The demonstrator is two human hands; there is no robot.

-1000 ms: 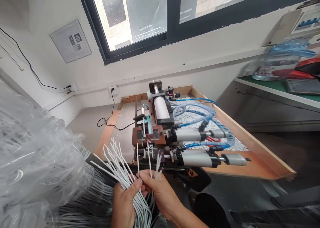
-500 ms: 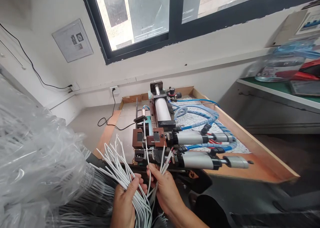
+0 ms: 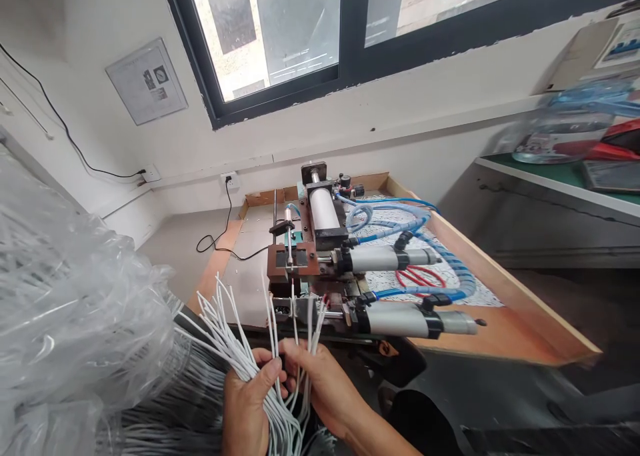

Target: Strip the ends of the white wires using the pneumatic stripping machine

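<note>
My left hand is closed round a thick bundle of thin white cables, their ends fanning up and to the left. My right hand is closed on several more white cables. Between its thumb and finger stands a single cable, its pinkish tip just below the brown jaw block of a pneumatic wire stripper. Both hands are close together in front of the machine. The jaw halves are together, and the lower jaws are partly hidden behind the cable ends.
Grey air cylinders and blue hoses extend right inside a wooden-edged tray. Plastic-wrapped cable bundles fill the left side. A green-topped shelf juts in at right. A black cord lies on the table.
The machine's jaws have come together, and their cylinder rods have shifted left. The single cable has come down out of the jaws, and my right hand is slightly lower, nearer the left.
</note>
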